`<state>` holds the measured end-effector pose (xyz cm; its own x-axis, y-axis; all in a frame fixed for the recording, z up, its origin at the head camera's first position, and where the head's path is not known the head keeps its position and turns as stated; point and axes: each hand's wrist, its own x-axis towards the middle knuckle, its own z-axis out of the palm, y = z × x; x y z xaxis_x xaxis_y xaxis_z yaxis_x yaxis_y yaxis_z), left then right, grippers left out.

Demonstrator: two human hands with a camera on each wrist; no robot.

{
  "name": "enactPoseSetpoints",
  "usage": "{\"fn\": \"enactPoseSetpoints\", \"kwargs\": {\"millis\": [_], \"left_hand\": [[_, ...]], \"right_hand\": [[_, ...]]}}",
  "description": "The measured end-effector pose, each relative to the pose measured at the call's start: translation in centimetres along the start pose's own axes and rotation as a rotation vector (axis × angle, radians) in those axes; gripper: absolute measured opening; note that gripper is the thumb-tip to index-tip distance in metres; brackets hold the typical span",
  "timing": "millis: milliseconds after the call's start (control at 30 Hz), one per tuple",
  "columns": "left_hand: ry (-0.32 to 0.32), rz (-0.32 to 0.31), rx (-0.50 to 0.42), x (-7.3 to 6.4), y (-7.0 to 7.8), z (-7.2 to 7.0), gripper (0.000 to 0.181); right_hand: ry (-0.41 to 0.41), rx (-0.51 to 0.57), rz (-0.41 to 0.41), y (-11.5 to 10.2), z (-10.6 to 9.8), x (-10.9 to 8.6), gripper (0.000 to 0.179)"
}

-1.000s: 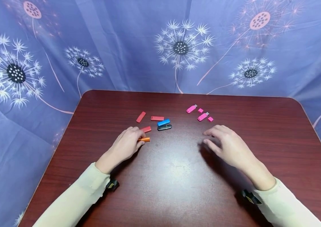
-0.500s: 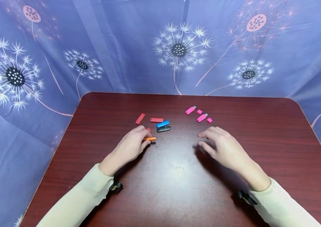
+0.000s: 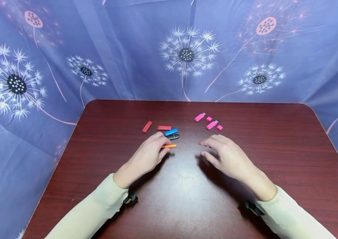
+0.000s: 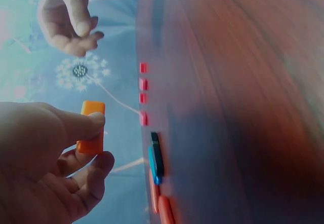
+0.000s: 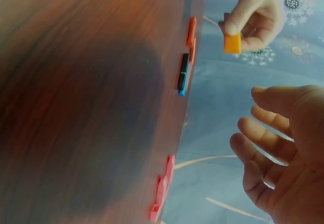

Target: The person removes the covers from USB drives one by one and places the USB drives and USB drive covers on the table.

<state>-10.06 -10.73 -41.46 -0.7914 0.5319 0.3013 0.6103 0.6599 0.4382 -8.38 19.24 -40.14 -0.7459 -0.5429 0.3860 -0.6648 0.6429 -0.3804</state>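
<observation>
My left hand (image 3: 148, 152) pinches an orange USB stick (image 4: 93, 108) between thumb and fingers, raised above the table in both wrist views. One end of the stick pokes out toward the right hand in the head view. Facing it across a gap, my right hand (image 3: 230, 156) hovers with relaxed, slightly bent fingers and holds nothing. Just beyond the left hand lie a black USB stick (image 3: 174, 136), a blue USB stick (image 3: 170, 132) and a red USB stick (image 3: 164, 127). Another red stick (image 3: 147, 126) lies farther left. A third red one is hidden behind the left hand.
At the back, right of centre, lie two pink USB sticks (image 3: 212, 125) with metal plugs bared, each beside its small pink cap (image 3: 219, 127). The dark red-brown wooden table (image 3: 264, 126) ends against a blue curtain (image 3: 133, 49) with dandelion prints.
The left hand has lifted the orange USB stick and carried it to the right, now covering the nearest red stick. The right hand has drifted left, narrowing the gap between the hands.
</observation>
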Motion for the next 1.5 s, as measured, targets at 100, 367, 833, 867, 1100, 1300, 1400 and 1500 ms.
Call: {"fn": "enactPoseSetpoints", "kwargs": {"millis": [100,367,833,867,1100,1300,1400,1500], "left_hand": [[0.001,0.013,-0.019,0.4,0.7,0.2,0.014],[-0.009,0.055,-0.054,1.3,2.1,1.0,0.013],[0.016,0.115,-0.108,2.4,3.4,2.0,0.01],[0.015,0.115,-0.112,2.5,3.5,2.0,0.01],[0.015,0.114,-0.124,2.8,3.8,2.3,0.007],[0.014,0.111,-0.12,2.8,3.9,2.5,0.007],[0.013,0.112,-0.111,2.8,3.9,2.5,0.005],[0.007,0.12,-0.107,2.9,3.9,2.5,0.006]], "right_hand": [[-0.012,0.005,0.001,-0.3,0.2,0.3,0.027],[-0.038,0.023,-0.004,-1.0,0.8,1.1,0.033],[-0.017,0.041,-0.021,-1.1,1.9,1.7,0.025],[-0.013,0.044,-0.021,-1.1,2.0,1.7,0.023],[0.012,0.029,-0.039,-0.8,2.1,1.6,0.017],[0.014,0.038,-0.06,-0.5,2.2,1.4,0.012],[0.012,0.049,-0.058,-0.5,2.2,1.4,0.01],[0.007,0.059,-0.056,-0.4,2.2,1.3,0.009]]}}
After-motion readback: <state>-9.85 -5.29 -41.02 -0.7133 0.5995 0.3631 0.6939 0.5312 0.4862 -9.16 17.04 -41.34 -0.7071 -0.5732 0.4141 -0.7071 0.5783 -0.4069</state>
